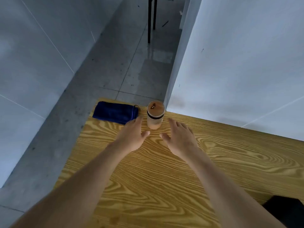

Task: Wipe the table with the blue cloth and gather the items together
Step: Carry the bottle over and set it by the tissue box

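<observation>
Two bare hands are held out over a wooden table (164, 178), whose yellow-brown top is marked by bold, swirling grain. The left hand (131, 137) is spread flat with fingers straight and nothing gripped; its fingertips are seen just beside the near corner of the blue cloth (115, 112), though contact cannot be told. The right hand (179, 139) is likewise opened wide, fingers extended, and nothing is held in it. Between the two hands, slightly beyond them, a frosted jar (155, 116) is stood upright near the table's far edge, capped by a brown wooden-looking lid and ringed by a dark band. The blue cloth is laid folded at the far left corner of the table, with a small metal ring (136, 106) seen at its far right end. A dark object (286, 211) is cut off at the table's near right edge and cannot be identified. Beyond the table a grey tiled floor (115, 71) is shown, bounded by pale walls (238, 63) on both sides, and thin black furniture legs (149, 22) are stood farther back.
</observation>
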